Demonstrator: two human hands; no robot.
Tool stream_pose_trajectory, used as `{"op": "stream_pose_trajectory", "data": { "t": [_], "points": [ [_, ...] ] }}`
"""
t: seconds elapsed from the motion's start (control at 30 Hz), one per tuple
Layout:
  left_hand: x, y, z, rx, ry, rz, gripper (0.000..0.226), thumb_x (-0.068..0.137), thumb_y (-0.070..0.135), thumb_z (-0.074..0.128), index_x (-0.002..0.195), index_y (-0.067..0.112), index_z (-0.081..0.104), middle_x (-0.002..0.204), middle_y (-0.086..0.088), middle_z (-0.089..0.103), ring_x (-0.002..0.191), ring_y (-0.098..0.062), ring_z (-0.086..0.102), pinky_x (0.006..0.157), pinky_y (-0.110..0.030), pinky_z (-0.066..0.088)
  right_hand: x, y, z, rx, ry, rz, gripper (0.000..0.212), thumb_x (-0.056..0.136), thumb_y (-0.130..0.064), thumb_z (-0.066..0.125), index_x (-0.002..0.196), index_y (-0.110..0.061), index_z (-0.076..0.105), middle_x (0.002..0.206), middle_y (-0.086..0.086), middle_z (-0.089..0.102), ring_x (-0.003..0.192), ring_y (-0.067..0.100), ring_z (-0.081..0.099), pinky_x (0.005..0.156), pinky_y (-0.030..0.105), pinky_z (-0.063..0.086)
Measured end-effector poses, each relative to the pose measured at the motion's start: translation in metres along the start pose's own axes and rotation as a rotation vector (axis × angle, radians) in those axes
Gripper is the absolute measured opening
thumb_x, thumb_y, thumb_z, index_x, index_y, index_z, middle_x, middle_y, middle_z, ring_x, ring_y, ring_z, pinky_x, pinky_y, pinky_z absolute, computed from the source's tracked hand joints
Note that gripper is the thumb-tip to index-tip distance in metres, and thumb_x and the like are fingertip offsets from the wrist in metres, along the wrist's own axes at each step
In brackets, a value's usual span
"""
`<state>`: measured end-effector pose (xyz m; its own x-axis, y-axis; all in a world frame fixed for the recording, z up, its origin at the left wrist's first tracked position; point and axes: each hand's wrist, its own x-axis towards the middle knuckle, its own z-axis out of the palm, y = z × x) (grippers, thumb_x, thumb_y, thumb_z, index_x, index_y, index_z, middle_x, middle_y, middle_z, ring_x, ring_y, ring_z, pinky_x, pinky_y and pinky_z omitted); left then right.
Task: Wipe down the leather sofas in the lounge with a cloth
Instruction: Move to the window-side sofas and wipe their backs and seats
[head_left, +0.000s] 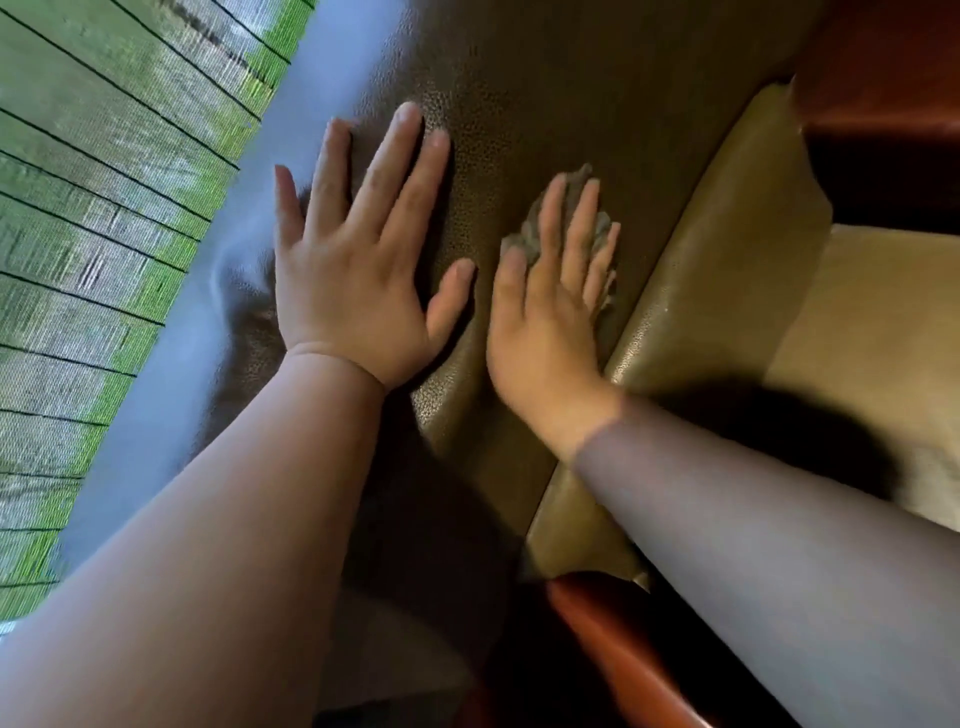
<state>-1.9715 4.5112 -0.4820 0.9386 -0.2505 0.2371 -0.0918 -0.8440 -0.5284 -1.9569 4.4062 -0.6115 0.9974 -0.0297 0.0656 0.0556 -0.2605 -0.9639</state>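
A woven green-grey blind (104, 218) with dark horizontal lines fills the left side.

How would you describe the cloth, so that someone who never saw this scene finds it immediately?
Start at the olive-brown leather sofa, on the pebbled panel where both hands lie flat. The cloth is the small grey, crumpled rag under the right hand, showing around its straight fingers. The left hand beside it presses bare leather, with nothing beneath.

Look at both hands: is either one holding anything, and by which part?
Neither has a grip on anything. The right hand presses a grey cloth flat against the sofa leather with straight fingers; the left hand rests open on the leather.
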Motion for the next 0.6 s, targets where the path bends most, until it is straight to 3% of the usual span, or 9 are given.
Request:
{"op": "stream_pose_trajectory", "data": {
  "t": [0.1, 0.17, 0.27, 0.37, 0.4, 0.47, 0.53, 0.6],
  "points": [
    [-0.011, -0.004, -0.021, -0.255, -0.012, -0.141, 0.065, 0.103, 0.05, 0.039, 0.165, 0.028, 0.036, 0.173, 0.001, 0.031, 0.159, -0.032, 0.029, 0.127, -0.056, 0.026, -0.094, 0.006, -0.002, -0.16, -0.273, -0.312, 0.067, 0.106, -0.059, 0.005, 0.161, -0.032, -0.022, 0.171, 0.005, -0.028, 0.158, 0.038, -0.021, 0.127, 0.063, 0.003],
    [-0.041, -0.014, -0.038, -0.279, -0.09, -0.19, 0.065, 0.102, 0.045, 0.043, 0.165, 0.027, 0.036, 0.173, -0.003, 0.03, 0.159, -0.03, 0.029, 0.129, -0.05, 0.025, -0.109, 0.028, -0.016, -0.303, -0.403, -0.354, 0.071, 0.105, -0.054, 0.017, 0.157, -0.033, -0.026, 0.169, 0.006, -0.03, 0.157, 0.04, -0.022, 0.126, 0.064, 0.007],
    [-0.113, -0.04, -0.058, -0.252, -0.254, -0.189, 0.076, 0.098, 0.053, 0.045, 0.168, 0.032, 0.026, 0.176, -0.001, 0.021, 0.162, -0.026, 0.021, 0.131, -0.047, 0.02, -0.062, 0.016, -0.02, -0.316, -0.27, -0.164, 0.072, 0.108, -0.048, 0.022, 0.164, -0.02, -0.015, 0.172, 0.014, -0.021, 0.157, 0.047, -0.016, 0.126, 0.062, 0.004],
    [-0.163, -0.055, -0.063, -0.252, -0.247, -0.24, 0.079, 0.096, 0.056, 0.042, 0.169, 0.031, 0.023, 0.176, -0.001, 0.021, 0.162, -0.025, 0.02, 0.132, -0.045, 0.018, -0.017, -0.035, -0.007, -0.079, -0.041, -0.028, 0.07, 0.107, -0.051, 0.014, 0.168, -0.018, 0.002, 0.175, 0.015, -0.009, 0.157, 0.049, -0.01, 0.127, 0.059, 0.001],
    [-0.168, -0.054, -0.057, -0.236, -0.212, -0.257, 0.078, 0.097, 0.054, 0.042, 0.168, 0.029, 0.025, 0.175, -0.003, 0.023, 0.162, -0.026, 0.022, 0.131, -0.047, 0.02, -0.02, -0.048, 0.001, -0.068, 0.012, -0.081, 0.07, 0.106, -0.051, 0.012, 0.168, -0.019, 0.008, 0.175, 0.015, -0.004, 0.158, 0.049, -0.007, 0.126, 0.06, 0.002],
    [-0.169, -0.048, -0.047, -0.191, -0.149, -0.277, 0.076, 0.098, 0.051, 0.042, 0.168, 0.025, 0.028, 0.173, -0.007, 0.027, 0.16, -0.031, 0.027, 0.128, -0.054, 0.025, -0.061, -0.058, 0.018, -0.098, 0.017, -0.368, 0.065, 0.107, -0.051, 0.018, 0.167, -0.024, 0.019, 0.175, 0.012, 0.004, 0.158, 0.049, -0.003, 0.125, 0.065, 0.005],
    [-0.169, -0.045, -0.041, -0.175, -0.099, -0.265, 0.075, 0.098, 0.05, 0.04, 0.167, 0.022, 0.03, 0.172, -0.01, 0.029, 0.158, -0.035, 0.031, 0.125, -0.057, 0.029, -0.128, -0.04, 0.031, -0.158, -0.113, -0.611, 0.062, 0.107, -0.048, 0.032, 0.166, -0.031, 0.021, 0.176, 0.006, 0.0, 0.159, 0.047, -0.004, 0.123, 0.069, 0.006],
    [-0.173, -0.048, -0.041, -0.153, -0.079, -0.256, 0.074, 0.099, 0.051, 0.039, 0.167, 0.024, 0.029, 0.172, -0.009, 0.03, 0.157, -0.035, 0.032, 0.124, -0.059, 0.031, -0.172, -0.004, 0.028, -0.185, -0.211, -0.601, 0.066, 0.105, -0.044, 0.038, 0.166, -0.03, 0.017, 0.174, 0.005, -0.003, 0.158, 0.048, -0.002, 0.122, 0.072, 0.01]
  ]
}}
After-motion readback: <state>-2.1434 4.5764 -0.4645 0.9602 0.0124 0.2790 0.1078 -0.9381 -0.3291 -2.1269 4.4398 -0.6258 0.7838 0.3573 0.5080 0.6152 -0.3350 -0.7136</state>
